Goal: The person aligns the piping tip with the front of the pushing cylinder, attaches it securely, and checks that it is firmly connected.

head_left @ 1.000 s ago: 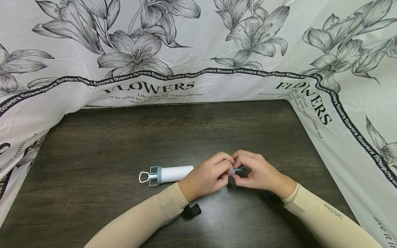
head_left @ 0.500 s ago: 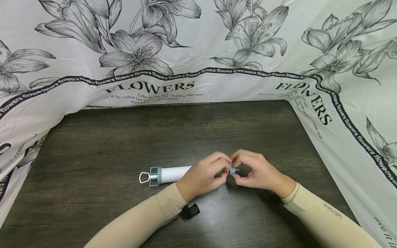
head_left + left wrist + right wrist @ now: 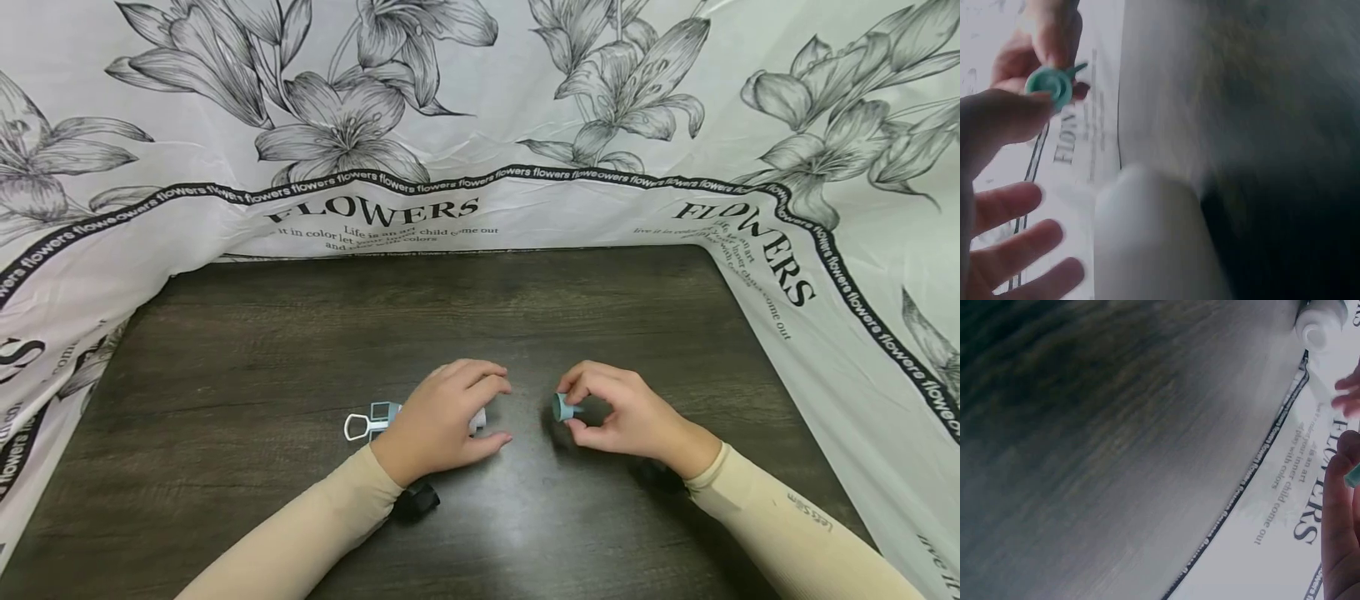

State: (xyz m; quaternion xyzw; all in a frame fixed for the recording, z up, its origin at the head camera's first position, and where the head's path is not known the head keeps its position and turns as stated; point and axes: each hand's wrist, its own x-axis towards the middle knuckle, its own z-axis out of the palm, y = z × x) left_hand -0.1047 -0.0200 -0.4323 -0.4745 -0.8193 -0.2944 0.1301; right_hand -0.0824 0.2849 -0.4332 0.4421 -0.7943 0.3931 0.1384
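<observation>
My right hand (image 3: 637, 414) pinches a small blue-green cap (image 3: 562, 407) between thumb and fingers, its round hollow end facing left; a thin spout sticks out of it. The same cap (image 3: 1049, 85) shows green in the left wrist view. My left hand (image 3: 450, 417) is spread with nothing between thumb and fingers, over a white tube (image 3: 477, 420) lying on the table and largely hidden by it. At the tube's left end a white loop handle (image 3: 357, 427) and a blue-green frame stick out. The tube's narrow white tip (image 3: 1315, 336) appears in the right wrist view.
The dark wood table (image 3: 480, 308) is bordered at the back and sides by a white cloth (image 3: 510, 208) with flower drawings and lettering. Black bands or devices sit beneath both wrists.
My left hand has moved left, away from the cap and over the tube, and its fingers have spread apart. My right hand has stayed nearly in place with the cap.
</observation>
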